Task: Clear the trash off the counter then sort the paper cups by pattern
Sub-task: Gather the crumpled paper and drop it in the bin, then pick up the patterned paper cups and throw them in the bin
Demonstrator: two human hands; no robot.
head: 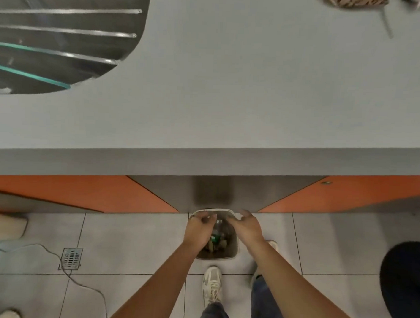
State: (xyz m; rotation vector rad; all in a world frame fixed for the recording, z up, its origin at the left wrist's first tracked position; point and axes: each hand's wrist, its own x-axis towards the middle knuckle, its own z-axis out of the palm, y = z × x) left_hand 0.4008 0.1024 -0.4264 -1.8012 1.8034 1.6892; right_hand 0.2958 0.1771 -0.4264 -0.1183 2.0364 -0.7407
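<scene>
A small trash bin (234,251) stands on the tiled floor, partly under the grey counter (230,100). It holds several bits of trash, among them a clear bottle (218,227). My left hand (199,227) is curled over the bin's far left rim. My right hand (246,225) hovers at the far right corner of the rim with its fingers loosely spread and nothing in them. At the counter's far right lies a brown spotted thing (352,2), cut off by the frame's edge, with a thin grey strip (387,22) beside it.
A steel sink (53,41) is set into the counter's far left. Orange cabinet panels (84,192) flank the recess above the bin. On the floor are a drain grate (71,258), a loose cable (85,286) and a dark round object (404,284) at the right.
</scene>
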